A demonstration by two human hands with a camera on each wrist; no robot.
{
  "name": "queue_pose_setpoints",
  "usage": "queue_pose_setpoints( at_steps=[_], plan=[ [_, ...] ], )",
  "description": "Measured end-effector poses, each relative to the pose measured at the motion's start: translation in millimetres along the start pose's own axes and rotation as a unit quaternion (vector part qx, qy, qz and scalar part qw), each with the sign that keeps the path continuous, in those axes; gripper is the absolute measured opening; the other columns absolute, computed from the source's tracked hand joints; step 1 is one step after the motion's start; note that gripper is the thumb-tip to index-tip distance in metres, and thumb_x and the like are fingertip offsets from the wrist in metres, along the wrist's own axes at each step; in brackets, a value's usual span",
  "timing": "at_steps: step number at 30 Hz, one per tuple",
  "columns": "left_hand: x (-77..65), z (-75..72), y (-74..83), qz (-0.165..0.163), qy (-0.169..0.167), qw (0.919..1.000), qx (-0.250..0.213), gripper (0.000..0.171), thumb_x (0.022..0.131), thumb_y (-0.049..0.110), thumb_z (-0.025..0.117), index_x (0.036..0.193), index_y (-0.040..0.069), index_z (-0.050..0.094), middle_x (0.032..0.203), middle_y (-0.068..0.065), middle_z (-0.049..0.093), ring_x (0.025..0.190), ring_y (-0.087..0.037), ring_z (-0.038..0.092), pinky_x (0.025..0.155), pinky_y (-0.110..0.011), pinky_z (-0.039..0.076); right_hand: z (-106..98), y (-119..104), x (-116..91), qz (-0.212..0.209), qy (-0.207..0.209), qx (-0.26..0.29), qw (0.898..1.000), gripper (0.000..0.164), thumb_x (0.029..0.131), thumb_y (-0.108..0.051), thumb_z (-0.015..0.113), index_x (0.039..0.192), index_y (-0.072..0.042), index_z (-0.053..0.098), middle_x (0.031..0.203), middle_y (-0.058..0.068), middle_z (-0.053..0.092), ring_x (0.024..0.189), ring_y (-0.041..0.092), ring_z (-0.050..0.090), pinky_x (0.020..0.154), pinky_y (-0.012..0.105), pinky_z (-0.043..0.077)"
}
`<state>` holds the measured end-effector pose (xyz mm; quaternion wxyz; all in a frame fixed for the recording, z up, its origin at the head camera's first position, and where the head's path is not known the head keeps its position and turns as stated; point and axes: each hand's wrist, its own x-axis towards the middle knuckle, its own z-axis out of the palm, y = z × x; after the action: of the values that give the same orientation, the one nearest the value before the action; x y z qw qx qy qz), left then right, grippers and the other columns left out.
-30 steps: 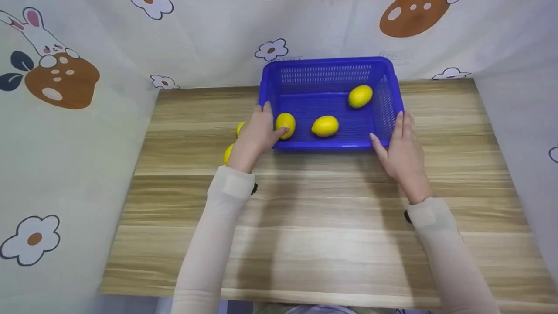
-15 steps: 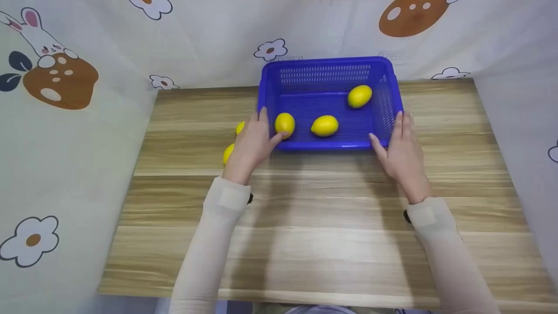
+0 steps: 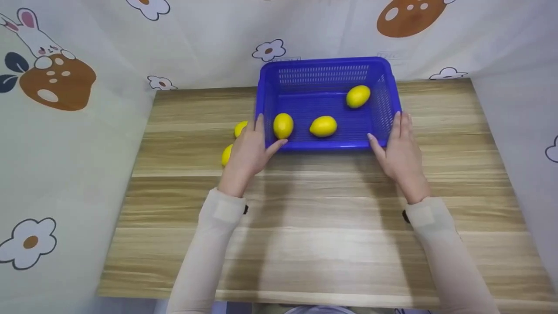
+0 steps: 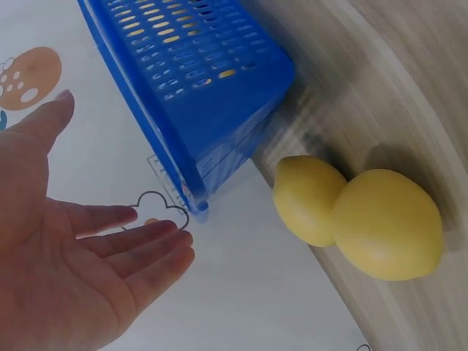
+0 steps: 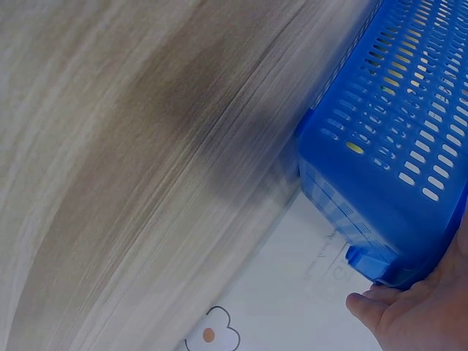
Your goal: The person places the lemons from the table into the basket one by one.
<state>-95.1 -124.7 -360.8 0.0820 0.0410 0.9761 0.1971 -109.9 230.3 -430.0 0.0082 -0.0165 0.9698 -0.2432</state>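
From my remote feed I see the basket [image 3: 331,145] at the back of the table [image 3: 327,244], three lemons [image 3: 323,126] inside and two lemons [image 4: 387,224] beside its left end. The left hand [image 3: 248,152] is by that end, thumb and fingers spread apart. I find the right hand [image 3: 403,156] touching the right end, fingers straight, thumb held apart. Faint boxed lettering [image 3: 287,59] on the sheet [image 3: 205,48] behind is too blurred for me to read.
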Motion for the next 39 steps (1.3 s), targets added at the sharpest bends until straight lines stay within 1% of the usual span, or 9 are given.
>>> queue_pose_setpoints(
  at_steps=[7, 10, 13, 18, 25, 31, 33, 37, 39],
  plan=[
    [-6.1, 6.2, -4.0, 0.014, 0.026, 0.9995, 0.006, 0.094, 0.103, 0.056, 0.060, 0.162, -0.010, 0.027, 0.164, -0.034, 0.034, 0.149, -0.046, 0.042, 0.124, -0.052, 0.038, 1, 0, 0, 0.001, -0.001, 0.002, 1.000, 0.101, 0.106, -0.066, 0.037, 0.166, 0.007, 0.000, 0.173, 0.032, -0.002, 0.162, 0.046, 0.003, 0.129, 0.062, 0.016],
    [-7.7, 8.5, -5.3, 0.026, 0.040, 0.9987, 0.018, 0.094, 0.103, 0.055, 0.061, 0.161, -0.011, 0.029, 0.161, -0.035, 0.038, 0.147, -0.047, 0.044, 0.123, -0.052, 0.038, 1, 1, 0, 0.000, 0.000, 0.000, 1.000, 0.101, 0.107, -0.066, 0.037, 0.166, 0.007, 0.000, 0.173, 0.031, -0.001, 0.162, 0.045, 0.003, 0.129, 0.063, 0.017],
    [-9.7, 10.6, -6.6, 0.032, 0.047, 0.9981, 0.022, 0.093, 0.104, 0.055, 0.061, 0.160, -0.012, 0.029, 0.159, -0.036, 0.040, 0.147, -0.047, 0.045, 0.123, -0.053, 0.038, 1, 1, 0, 0.000, 0.001, -0.004, 1.000, 0.100, 0.107, -0.065, 0.037, 0.166, 0.008, 0.000, 0.173, 0.031, -0.001, 0.162, 0.045, 0.004, 0.128, 0.064, 0.018],
    [-14.1, 15.3, -12.5, 0.026, 0.049, 0.9983, 0.015, 0.093, 0.104, 0.056, 0.060, 0.161, -0.011, 0.029, 0.159, -0.036, 0.040, 0.146, -0.047, 0.045, 0.123, -0.054, 0.038, 2, 1, 1, 0.000, 0.004, -0.004, 1.000, 0.101, 0.107, -0.065, 0.038, 0.166, 0.008, 0.001, 0.173, 0.032, 0.000, 0.162, 0.046, 0.005, 0.127, 0.065, 0.020],
    [-20.9, 21.8, -27.4, 0.031, 0.073, 0.9968, -0.003, 0.090, 0.104, 0.051, 0.063, 0.158, -0.013, 0.032, 0.155, -0.039, 0.043, 0.143, -0.050, 0.048, 0.122, -0.055, 0.038, 2, 1, 0, 0.005, 0.000, -0.007, 1.000, 0.101, 0.107, -0.066, 0.036, 0.166, 0.006, 0.000, 0.173, 0.031, -0.002, 0.162, 0.046, 0.005, 0.125, 0.068, 0.022],
    [-24.6, 24.0, -35.9, 0.013, 0.062, 0.9978, -0.022, 0.091, 0.104, 0.050, 0.063, 0.159, -0.015, 0.029, 0.158, -0.040, 0.039, 0.147, -0.051, 0.042, 0.125, -0.056, 0.033, 2, 1, 1, 0.003, 0.004, -0.009, 1.000, 0.101, 0.106, -0.067, 0.036, 0.166, 0.006, 0.000, 0.173, 0.031, -0.001, 0.162, 0.045, 0.004, 0.124, 0.069, 0.024],
    [-25.5, 24.6, -38.5, 0.006, 0.058, 0.9979, -0.030, 0.092, 0.104, 0.050, 0.063, 0.159, -0.015, 0.028, 0.159, -0.040, 0.037, 0.148, -0.052, 0.040, 0.126, -0.056, 0.031, 3, 1, 1, 0.002, 0.005, -0.009, 1.000, 0.101, 0.106, -0.067, 0.036, 0.166, 0.006, 0.001, 0.173, 0.031, -0.001, 0.162, 0.045, 0.005, 0.122, 0.070, 0.026],
    [-26.5, 25.3, -43.9, -0.004, 0.056, 0.9979, -0.033, 0.093, 0.104, 0.050, 0.062, 0.159, -0.015, 0.027, 0.160, -0.041, 0.034, 0.149, -0.052, 0.039, 0.126, -0.056, 0.031, 3, 1, 1, 0.001, 0.008, -0.008, 1.000, 0.101, 0.106, -0.067, 0.036, 0.166, 0.006, 0.001, 0.174, 0.030, 0.000, 0.162, 0.044, 0.005, 0.120, 0.071, 0.029],
    [-27.1, 25.2, -46.6, -0.007, 0.055, 0.9980, -0.030, 0.093, 0.105, 0.050, 0.062, 0.159, -0.015, 0.026, 0.159, -0.041, 0.034, 0.149, -0.052, 0.039, 0.126, -0.056, 0.031, 4, 1, 1, 0.000, 0.009, -0.004, 1.000, 0.101, 0.107, -0.066, 0.037, 0.166, 0.007, 0.001, 0.174, 0.030, 0.000, 0.162, 0.044, 0.005, 0.123, 0.069, 0.026]
  ],
)
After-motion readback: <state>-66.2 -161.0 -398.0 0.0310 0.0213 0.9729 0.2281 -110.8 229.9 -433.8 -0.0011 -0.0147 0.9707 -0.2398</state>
